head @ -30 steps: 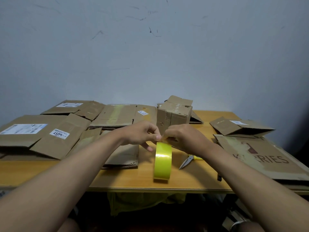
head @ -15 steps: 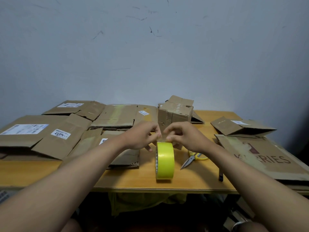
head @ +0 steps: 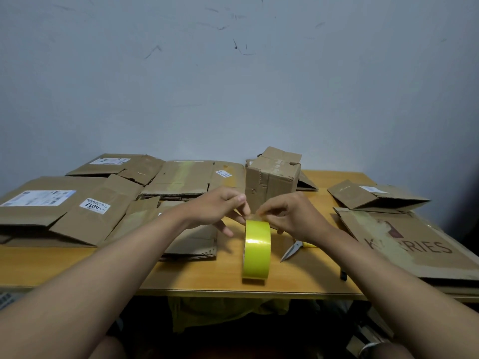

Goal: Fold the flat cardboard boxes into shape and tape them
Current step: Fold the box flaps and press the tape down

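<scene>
On the far left of the wooden surface [head: 51,265], a flattened box with a white shipping label [head: 39,200] is lying under another flat box carrying a "4017" sticker [head: 88,218]. Behind them, a further flat box [head: 116,165] is resting near the wall, and beside it a wide flat box with a yellowish streak [head: 186,177] is sitting on a stack. Nearer the front edge, one more flat piece of cardboard [head: 191,244] is lying partly under the left forearm.

Toward the middle, the left hand [head: 215,208] is reaching in with its thumb and forefinger pressed together, pinching at the top of the yellow tape roll [head: 256,250]; its other fingers are hanging loosely curled below. That roll is standing upright on its edge near the front of the surface, between both hands. The right hand [head: 290,216] is meeting the left one at the roll's top, its fingertips also pinching there, apparently at the loose tape end, though the end itself is too small to make out. Just behind the hands, a small folded box [head: 272,177] is standing upright.

Right of the roll, scissors with a yellow handle [head: 295,248] are lying mostly hidden by the right wrist. Further right, a half-collapsed box [head: 375,198] is sitting behind a large flat sheet printed with dark letters [head: 414,247].
</scene>
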